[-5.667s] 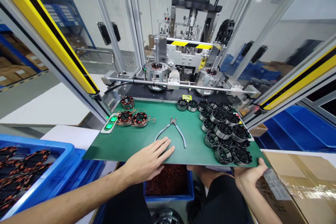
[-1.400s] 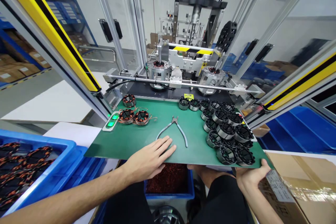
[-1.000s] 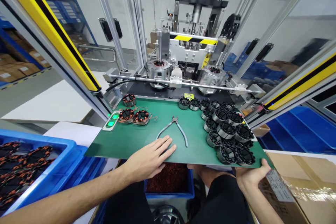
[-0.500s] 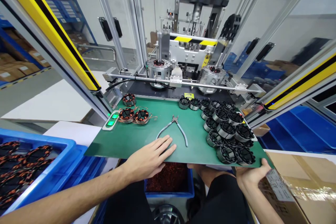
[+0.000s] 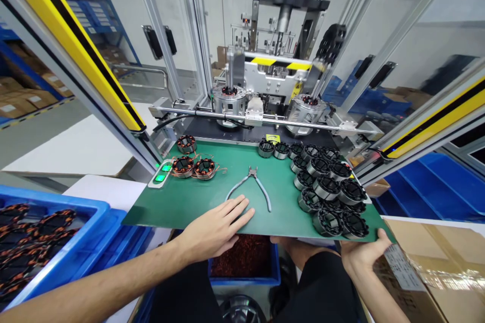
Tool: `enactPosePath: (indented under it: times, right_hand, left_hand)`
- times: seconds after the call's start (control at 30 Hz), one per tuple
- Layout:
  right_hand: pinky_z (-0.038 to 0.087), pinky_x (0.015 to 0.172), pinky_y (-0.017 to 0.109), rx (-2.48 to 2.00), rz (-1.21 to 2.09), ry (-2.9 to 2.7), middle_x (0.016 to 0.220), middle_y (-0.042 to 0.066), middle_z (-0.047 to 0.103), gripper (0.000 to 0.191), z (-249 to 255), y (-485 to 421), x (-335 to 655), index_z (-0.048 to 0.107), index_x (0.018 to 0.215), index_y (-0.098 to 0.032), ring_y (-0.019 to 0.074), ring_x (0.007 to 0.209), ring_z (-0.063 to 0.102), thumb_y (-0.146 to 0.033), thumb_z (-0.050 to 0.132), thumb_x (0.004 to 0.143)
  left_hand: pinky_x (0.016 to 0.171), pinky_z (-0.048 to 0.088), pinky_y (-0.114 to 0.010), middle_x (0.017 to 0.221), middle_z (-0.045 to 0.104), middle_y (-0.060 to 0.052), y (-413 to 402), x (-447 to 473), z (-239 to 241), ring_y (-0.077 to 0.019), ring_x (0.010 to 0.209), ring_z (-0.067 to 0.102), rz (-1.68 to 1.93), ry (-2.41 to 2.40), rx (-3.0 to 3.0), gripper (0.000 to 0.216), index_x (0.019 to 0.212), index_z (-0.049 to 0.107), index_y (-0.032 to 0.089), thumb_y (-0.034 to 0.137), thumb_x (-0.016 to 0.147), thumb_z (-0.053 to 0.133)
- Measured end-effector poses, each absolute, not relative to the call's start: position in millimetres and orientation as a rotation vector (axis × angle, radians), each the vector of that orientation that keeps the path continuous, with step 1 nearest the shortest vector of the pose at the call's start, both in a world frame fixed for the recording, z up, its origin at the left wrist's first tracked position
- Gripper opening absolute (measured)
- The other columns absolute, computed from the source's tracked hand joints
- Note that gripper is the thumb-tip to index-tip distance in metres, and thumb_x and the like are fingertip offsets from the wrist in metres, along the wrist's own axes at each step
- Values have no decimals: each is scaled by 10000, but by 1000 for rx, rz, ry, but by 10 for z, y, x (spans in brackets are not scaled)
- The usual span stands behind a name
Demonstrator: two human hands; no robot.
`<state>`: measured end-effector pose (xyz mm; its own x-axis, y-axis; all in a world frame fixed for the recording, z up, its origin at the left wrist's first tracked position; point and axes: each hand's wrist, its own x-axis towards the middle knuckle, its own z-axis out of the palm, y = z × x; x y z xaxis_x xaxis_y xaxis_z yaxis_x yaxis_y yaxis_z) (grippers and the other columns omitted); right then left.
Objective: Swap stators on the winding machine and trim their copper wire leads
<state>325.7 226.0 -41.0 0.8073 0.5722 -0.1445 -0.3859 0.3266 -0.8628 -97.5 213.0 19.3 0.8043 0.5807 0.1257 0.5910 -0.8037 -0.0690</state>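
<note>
My left hand [image 5: 222, 224] lies flat on the green tabletop [image 5: 170, 204], fingers stretched out. Its fingertips are beside the lower end of one handle of the pliers [image 5: 252, 173], which rest with handles spread and jaws pointing away from me. At the front right corner, my right hand [image 5: 364, 252] grips the table edge, thumb on top and other fingers hidden beneath. Close to it stand several unwound black-and-silver stator cores [image 5: 326, 187], some stacked. On the left of the tabletop are three stators wound with copper wire [image 5: 204, 168], loose wire ends sticking out.
Behind the tabletop is a winding machine with two metal fixtures [image 5: 229, 106] and a horizontal bar [image 5: 280, 122]. A blue bin [image 5: 91, 207] of wound stators stands left. Below the table, another blue bin [image 5: 244, 280] holds reddish scraps. A cardboard box [image 5: 435, 247] is at right.
Both hands, the pliers and the stators stay where they were. In the machine behind, the black cable chain at the right has shifted slightly.
</note>
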Motion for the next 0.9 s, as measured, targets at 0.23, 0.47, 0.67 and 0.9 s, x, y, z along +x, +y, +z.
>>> enactPosePath:
  times: [0.23, 0.47, 0.67, 0.9]
  right_hand:
    - [564, 1144, 547, -1079, 624, -206, 1271, 57, 772, 594, -393, 2273, 3253, 752, 1176, -227, 308, 1309, 664, -635, 561, 789]
    - [567, 1140, 552, -1076, 655, -184, 1285, 73, 762, 608, -393, 2270, 3252, 736, 1198, -215, 311, 1318, 659, -635, 560, 794]
    - [580, 1127, 559, -1068, 654, -184, 1296, 75, 753, 599, -407, 2273, 3277, 724, 1184, -226, 318, 1336, 649, -639, 587, 771]
    - [576, 1127, 571, -1080, 665, -195, 1308, 84, 746, 621, -404, 2257, 3269, 727, 1153, -224, 336, 1357, 631, -670, 606, 738]
  left_hand:
    - [1334, 325, -492, 1740, 428, -213, 2136, -982, 186, -368, 1645, 374, -165, -957, -2907, 732, 1668, 394, 131, 387, 1035, 656]
    - [1312, 349, -501, 1719, 450, -233, 2138, -975, 201, -391, 1620, 411, -148, -928, -2881, 735, 1657, 399, 105, 402, 1037, 661]
    - [1318, 346, -497, 1733, 434, -224, 2136, -977, 206, -382, 1634, 392, -130, -937, -2883, 731, 1662, 387, 118, 404, 1041, 645]
    - [1320, 329, -500, 1724, 441, -235, 2139, -976, 207, -384, 1630, 396, -152, -928, -2887, 735, 1661, 388, 105, 393, 1039, 654]
